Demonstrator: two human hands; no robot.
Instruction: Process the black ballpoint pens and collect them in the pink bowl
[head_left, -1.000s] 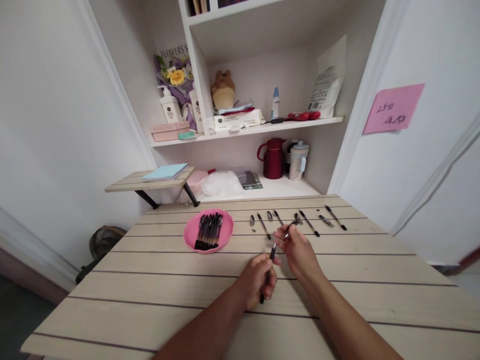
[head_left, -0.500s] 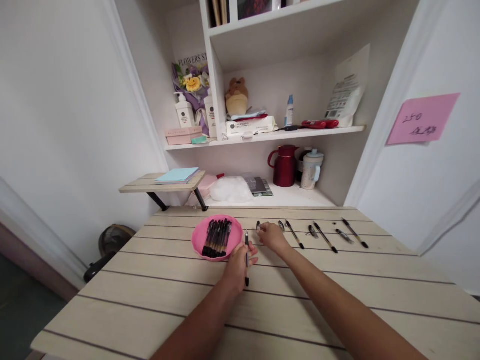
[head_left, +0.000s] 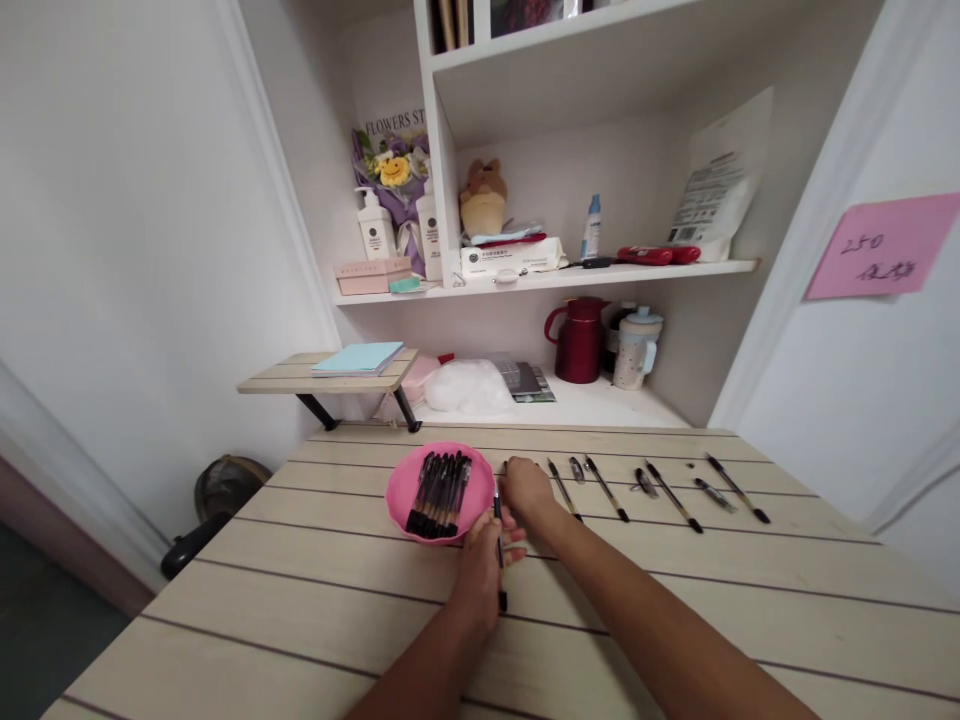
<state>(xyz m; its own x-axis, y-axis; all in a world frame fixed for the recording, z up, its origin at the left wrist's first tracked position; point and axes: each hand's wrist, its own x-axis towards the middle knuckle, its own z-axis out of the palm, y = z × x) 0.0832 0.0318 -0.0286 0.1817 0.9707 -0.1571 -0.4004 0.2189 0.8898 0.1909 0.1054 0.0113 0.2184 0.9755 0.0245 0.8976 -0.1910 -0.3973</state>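
My left hand (head_left: 484,545) is closed around a black pen (head_left: 502,560), which stands with its narrow end pointing away from me, just right of the pink dish (head_left: 397,480). Its other fingers stick out to the right. Close to the pen's far end, my right hand (head_left: 527,488) has its fingers pinched together on a small dark pen cap (head_left: 505,466), mostly hidden by the fingers. Several black pens (head_left: 442,495) lie side by side in the dish. Right of my right hand rest an uncapped pen (head_left: 564,490), a loose cap (head_left: 577,470) and another pen (head_left: 606,488).
Farther right lie a cap (head_left: 645,482), a pen (head_left: 673,495), another cap (head_left: 714,495) and a pen (head_left: 738,487). A small raised stand (head_left: 285,372) with blue paper (head_left: 360,358) is at back left. Behind the table, shelves hold a red jug (head_left: 581,342) and a cup (head_left: 637,350).
My right hand has moved left and nearer, bringing the cap toward the far end of the held pen. A pen to its right now shows. The view has shifted slightly.
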